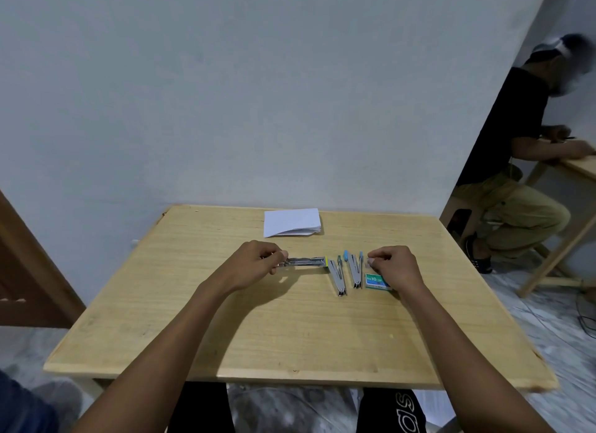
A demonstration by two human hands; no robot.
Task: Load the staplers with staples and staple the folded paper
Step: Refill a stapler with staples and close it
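Soft, even light is shining from above. Pale gray shadows are lying on the table (161, 303). At two o'clock a person's head (571, 68) is looking blurry. Edges are bending.

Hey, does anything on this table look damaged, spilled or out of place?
Nothing is spilled. The table looks chipped at its far left corner and rough along its near right edge. The green stapler and blue stapler lie splayed open, which fits loading rather than damage.
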